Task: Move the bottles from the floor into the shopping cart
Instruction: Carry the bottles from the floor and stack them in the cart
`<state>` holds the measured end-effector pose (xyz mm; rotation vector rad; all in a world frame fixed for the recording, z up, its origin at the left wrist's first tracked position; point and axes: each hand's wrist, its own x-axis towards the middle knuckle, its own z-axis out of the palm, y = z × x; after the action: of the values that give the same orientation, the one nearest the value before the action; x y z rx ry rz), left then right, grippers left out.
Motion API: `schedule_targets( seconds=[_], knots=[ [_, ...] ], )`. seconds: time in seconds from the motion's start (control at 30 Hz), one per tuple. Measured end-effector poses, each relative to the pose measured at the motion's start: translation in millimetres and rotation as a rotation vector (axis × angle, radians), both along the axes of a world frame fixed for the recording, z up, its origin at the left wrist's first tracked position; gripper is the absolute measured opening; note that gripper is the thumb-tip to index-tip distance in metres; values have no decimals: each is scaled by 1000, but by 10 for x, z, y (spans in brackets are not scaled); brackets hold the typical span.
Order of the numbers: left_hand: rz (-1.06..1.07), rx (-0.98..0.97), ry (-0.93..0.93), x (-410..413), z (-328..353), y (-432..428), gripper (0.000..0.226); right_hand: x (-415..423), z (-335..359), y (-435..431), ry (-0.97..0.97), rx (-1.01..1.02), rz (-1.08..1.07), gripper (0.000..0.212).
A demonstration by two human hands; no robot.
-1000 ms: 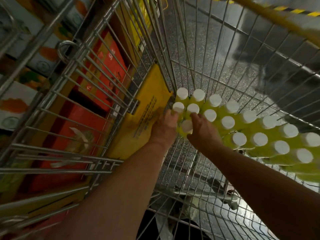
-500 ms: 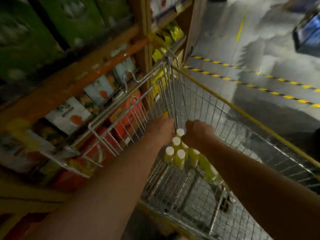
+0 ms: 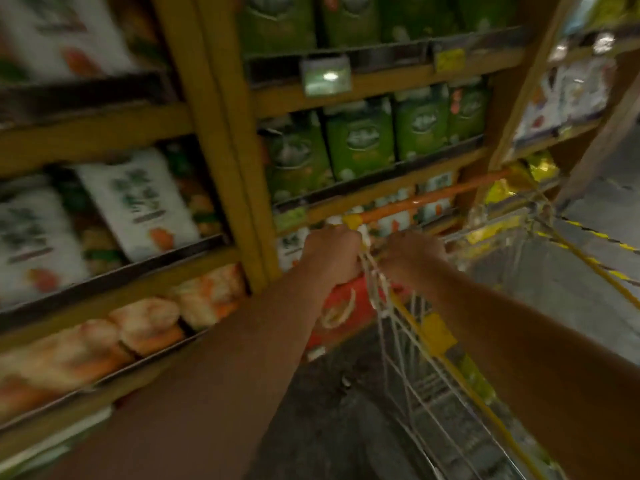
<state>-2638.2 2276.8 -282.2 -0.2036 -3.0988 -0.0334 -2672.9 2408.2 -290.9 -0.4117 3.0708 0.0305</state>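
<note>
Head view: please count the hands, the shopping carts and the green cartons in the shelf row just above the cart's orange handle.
Hands: 2, left hand and right hand
Shopping cart: 1
Green cartons in that row: 4
Total: 7

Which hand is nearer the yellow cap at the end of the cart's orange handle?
Left. The left hand sits just below the yellow cap; the right hand is farther off, to its right.

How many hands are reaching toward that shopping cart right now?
2. The left hand is at the near corner of the shopping cart, by the shelves; the right hand is just beside it. None seem hidden.
</note>
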Motion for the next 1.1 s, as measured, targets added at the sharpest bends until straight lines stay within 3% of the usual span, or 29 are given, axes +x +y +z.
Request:
schedule_targets(
  seconds=[0.13, 0.33, 0.67, 1.1],
  knots=[
    [291, -65, -11, 578, 328, -725, 26, 301, 391, -860, 16, 7, 274, 39],
    [757, -78, -2, 1679, 464, -1487, 36, 1082, 604, -1941, 81, 51, 681, 12],
    [1404, -30, -38, 4600, 379, -2295, 39, 3599, 530, -3494, 2, 1, 1302, 43],
    [2006, 41, -165, 7843, 43, -2719, 32, 6876, 233, -4626, -67, 77, 1911, 37]
  ],
)
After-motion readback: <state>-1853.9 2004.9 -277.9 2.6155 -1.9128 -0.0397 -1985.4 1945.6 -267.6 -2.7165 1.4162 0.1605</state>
